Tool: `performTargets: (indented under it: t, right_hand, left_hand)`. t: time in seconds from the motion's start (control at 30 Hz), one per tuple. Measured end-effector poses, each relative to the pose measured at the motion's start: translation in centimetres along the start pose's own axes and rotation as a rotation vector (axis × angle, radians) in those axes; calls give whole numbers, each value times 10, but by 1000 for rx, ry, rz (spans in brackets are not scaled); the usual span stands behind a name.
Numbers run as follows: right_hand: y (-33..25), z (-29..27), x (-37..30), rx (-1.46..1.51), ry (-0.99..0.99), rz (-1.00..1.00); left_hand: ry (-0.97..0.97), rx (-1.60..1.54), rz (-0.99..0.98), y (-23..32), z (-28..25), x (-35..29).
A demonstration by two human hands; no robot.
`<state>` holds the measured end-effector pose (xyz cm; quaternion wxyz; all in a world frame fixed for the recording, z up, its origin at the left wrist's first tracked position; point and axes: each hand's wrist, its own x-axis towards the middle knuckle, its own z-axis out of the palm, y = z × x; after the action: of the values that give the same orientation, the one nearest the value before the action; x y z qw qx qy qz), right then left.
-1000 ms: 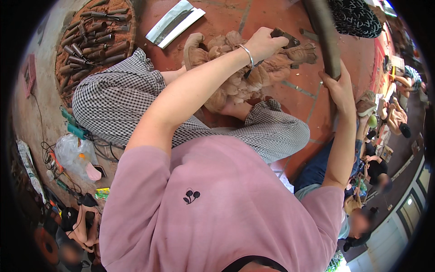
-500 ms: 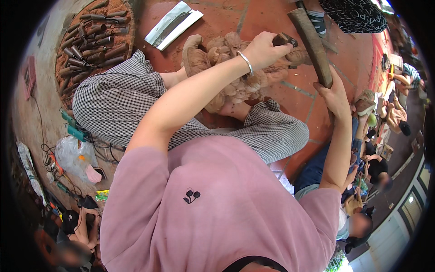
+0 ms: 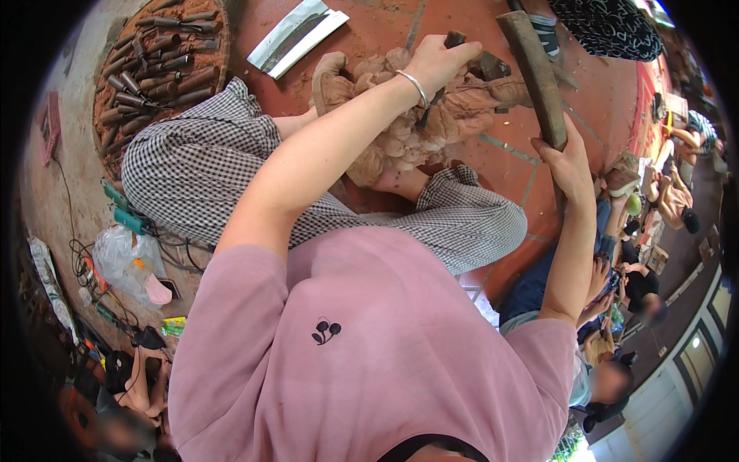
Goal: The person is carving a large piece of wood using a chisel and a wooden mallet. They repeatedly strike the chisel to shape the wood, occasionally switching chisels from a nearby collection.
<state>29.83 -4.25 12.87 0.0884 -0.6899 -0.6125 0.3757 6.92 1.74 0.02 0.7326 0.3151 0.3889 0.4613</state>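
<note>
Left hand (image 3: 436,65) curled around tool (image 3: 456,38), seemingly just above carving (image 3: 453,122).

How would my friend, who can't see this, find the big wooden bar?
Start at the red floor and find the lumpy brown carving. Just to its right, the right hand grips the bar. It is long, thick and dark brown, much bigger than the tool in the left hand.

The left forearm (image 3: 331,138) hides part of the carving (image 3: 466,108), the top edge crops the black cloth (image 3: 604,31).
</note>
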Motion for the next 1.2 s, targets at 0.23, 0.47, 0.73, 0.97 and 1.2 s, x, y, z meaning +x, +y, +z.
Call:
performTargets:
  t: [0.23,0.47,0.73,0.97,1.2]
  right_hand:
    - [-4,1,0,5,1,-11]
    - [-14,-4,0,34,-20,-7]
    - [-23,-12,4,-335,60,-174]
    - [-17,-22,9,-357,22,-227]
    - [-14,-26,10,-286,-16,-150]
  left_hand:
    - [-7,48,59,-7,-1,2]
    - [11,65,59,-8,1,1]
    - [4,123,111,-14,2,2]
    - [19,158,172,-12,8,0]
    - [2,303,119,-16,10,0]
